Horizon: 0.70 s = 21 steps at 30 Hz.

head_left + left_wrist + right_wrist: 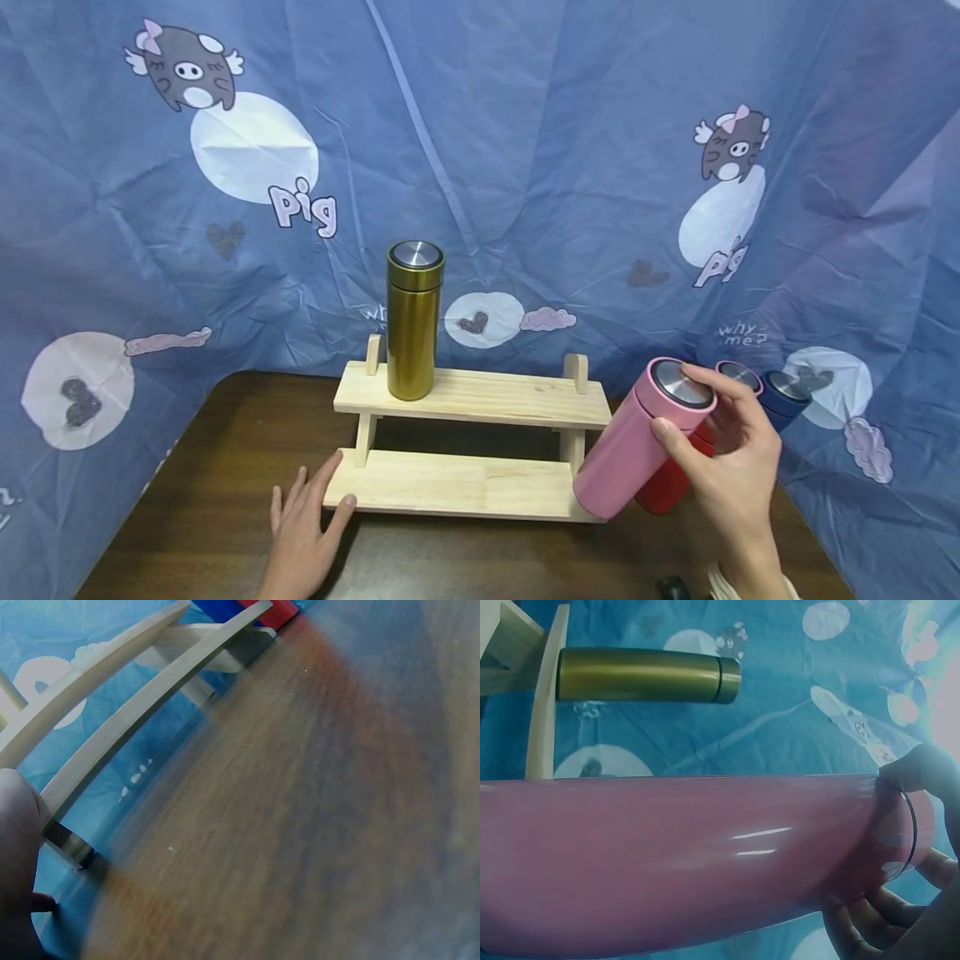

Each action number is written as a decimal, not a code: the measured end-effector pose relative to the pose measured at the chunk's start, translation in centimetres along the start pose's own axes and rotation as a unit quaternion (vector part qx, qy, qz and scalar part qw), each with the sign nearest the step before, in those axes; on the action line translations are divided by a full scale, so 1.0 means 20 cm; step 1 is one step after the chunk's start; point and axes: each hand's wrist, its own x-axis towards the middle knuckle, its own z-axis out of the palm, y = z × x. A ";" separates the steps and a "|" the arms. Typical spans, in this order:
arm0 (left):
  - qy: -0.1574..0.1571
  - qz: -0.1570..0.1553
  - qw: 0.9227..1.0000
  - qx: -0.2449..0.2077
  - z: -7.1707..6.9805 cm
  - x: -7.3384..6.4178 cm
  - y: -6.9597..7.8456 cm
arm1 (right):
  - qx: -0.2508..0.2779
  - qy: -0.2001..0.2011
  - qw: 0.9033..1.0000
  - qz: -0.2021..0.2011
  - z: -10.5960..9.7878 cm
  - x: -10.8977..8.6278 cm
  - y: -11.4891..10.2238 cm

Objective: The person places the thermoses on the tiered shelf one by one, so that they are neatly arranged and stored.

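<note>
My right hand [731, 467] grips a pink vacuum flask [618, 458] near its steel-topped lid, thumb on one side and fingers on the other. The flask leans, its base in front of the right end of a two-tier wooden shelf [465, 483]; whether it touches the board I cannot tell. In the right wrist view its pink body [705, 855] fills the lower half. My left hand [307, 521] rests at the left end of the lower board, thumb and forefinger extended against it. A gold flask [412, 333] stands upright on the upper board, toward the left.
Behind my right hand a red flask [663, 487] and a dark blue flask [783, 400] are partly hidden. A small black object [672, 588] lies at the front edge of the view. The brown table [217, 467] is backed by a blue printed cloth [480, 167].
</note>
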 end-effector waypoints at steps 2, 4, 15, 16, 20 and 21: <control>-0.003 -0.002 1.000 0.001 0.00 0.00 0.00 | -0.005 -0.003 1.000 0.002 0.02 0.01 0.00; -0.004 -0.003 1.000 0.001 0.00 0.00 0.00 | -0.006 -0.008 1.000 0.001 0.04 0.01 0.01; -0.006 -0.006 1.000 0.003 0.00 0.00 0.01 | -0.040 -0.019 0.999 -0.003 0.15 0.08 0.00; -0.006 -0.006 1.000 0.003 0.00 0.00 0.01 | -0.044 -0.020 0.999 -0.005 0.16 0.09 0.01; -0.001 0.000 1.000 0.002 0.01 0.00 0.00 | -0.060 -0.022 0.998 -0.001 0.19 0.13 0.01; 0.001 0.000 1.000 0.002 0.01 0.00 0.00 | -0.063 -0.022 0.998 -0.002 0.20 0.14 0.02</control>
